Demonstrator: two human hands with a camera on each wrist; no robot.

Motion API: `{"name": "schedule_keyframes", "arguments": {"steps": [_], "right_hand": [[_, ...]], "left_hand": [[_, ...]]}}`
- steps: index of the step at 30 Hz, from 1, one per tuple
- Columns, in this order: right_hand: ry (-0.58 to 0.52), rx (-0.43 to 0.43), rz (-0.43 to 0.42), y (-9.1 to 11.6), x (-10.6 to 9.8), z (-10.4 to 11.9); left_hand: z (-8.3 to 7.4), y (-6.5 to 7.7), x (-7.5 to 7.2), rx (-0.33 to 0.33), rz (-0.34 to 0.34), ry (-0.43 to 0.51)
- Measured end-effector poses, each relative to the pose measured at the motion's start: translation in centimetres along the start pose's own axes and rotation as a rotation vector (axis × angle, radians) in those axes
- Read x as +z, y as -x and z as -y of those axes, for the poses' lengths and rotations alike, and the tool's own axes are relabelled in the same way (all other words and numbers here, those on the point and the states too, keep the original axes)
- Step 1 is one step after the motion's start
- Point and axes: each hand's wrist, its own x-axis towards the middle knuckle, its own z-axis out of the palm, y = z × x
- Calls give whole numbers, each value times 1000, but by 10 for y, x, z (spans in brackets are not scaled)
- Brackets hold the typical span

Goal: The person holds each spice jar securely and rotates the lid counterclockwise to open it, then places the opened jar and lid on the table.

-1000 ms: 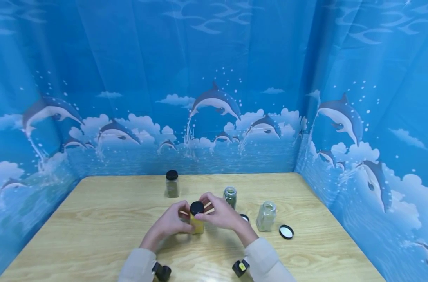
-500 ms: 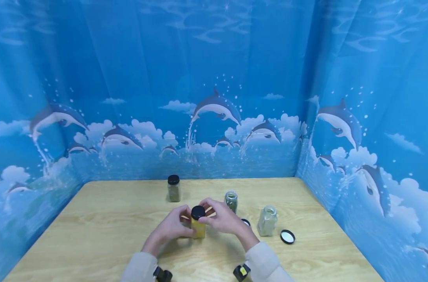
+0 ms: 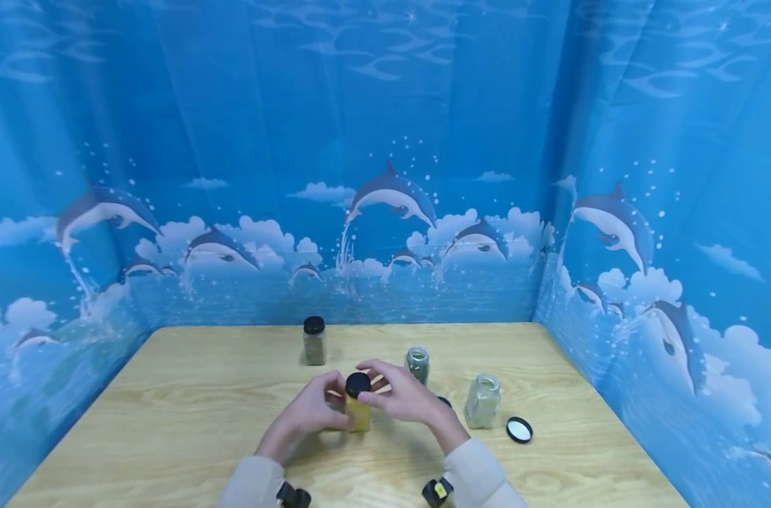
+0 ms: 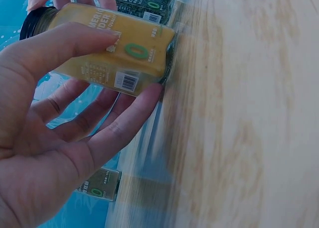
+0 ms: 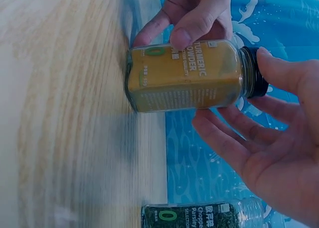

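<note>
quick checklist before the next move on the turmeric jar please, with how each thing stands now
1. Left hand holding the turmeric jar: ok, thumb and fingers on its body.
2. Right hand at the black lid: ok, thumb against it.
3. Jar upright: ok.
4. Black lid loosened: cannot tell; it sits on the jar.
5. Loose lid clear of both hands: ok, beside the pale jar.
6. Back jar uncapped: not ok, its cap is on.
</note>
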Motion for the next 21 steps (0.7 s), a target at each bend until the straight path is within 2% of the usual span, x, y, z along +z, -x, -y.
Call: {"name": "schedule_keyframes", "arguments": {"steps": [9, 21], "right_hand": [[-36, 28, -74, -1, 6, -1], [46, -19, -26, -1, 0, 0]], "left_hand": [[1, 1, 1, 27, -3, 12], [0, -1, 1, 3, -11, -8]]}}
